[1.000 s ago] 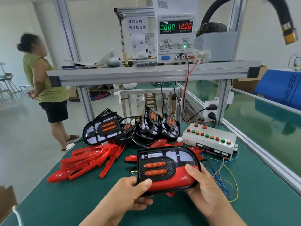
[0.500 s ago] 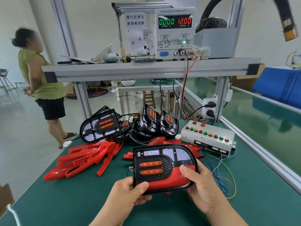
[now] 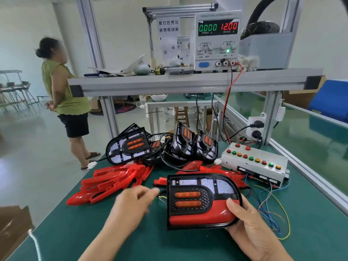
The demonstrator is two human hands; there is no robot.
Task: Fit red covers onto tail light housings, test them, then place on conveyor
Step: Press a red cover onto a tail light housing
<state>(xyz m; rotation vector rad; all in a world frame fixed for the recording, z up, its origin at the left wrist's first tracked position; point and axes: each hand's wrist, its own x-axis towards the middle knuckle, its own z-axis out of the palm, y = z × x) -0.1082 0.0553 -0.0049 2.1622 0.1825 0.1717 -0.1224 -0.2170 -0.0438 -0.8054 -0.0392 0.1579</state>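
Note:
A black tail light housing (image 3: 190,198) with two orange lenses and a red cover along its lower edge is tilted up above the green table (image 3: 310,232). My right hand (image 3: 244,223) grips its right end, thumb on the red cover. My left hand (image 3: 131,206) is off the housing to its left, blurred, fingers loosely extended and holding nothing. Loose red covers (image 3: 111,183) lie in a pile on the left, and more red covers (image 3: 195,165) lie behind the held housing. Several bare housings (image 3: 130,146) with black cables stand at the back.
A white test box (image 3: 254,164) with coloured buttons and loose wires sits at the right. A power supply (image 3: 217,38) reading 12.00 stands on the upper shelf. The green conveyor (image 3: 310,134) runs beyond the right rail. A person (image 3: 64,95) stands left of the bench.
My left hand has let go of the housing and moved left, away from it. My right hand alone now holds it. The view has shifted a little.

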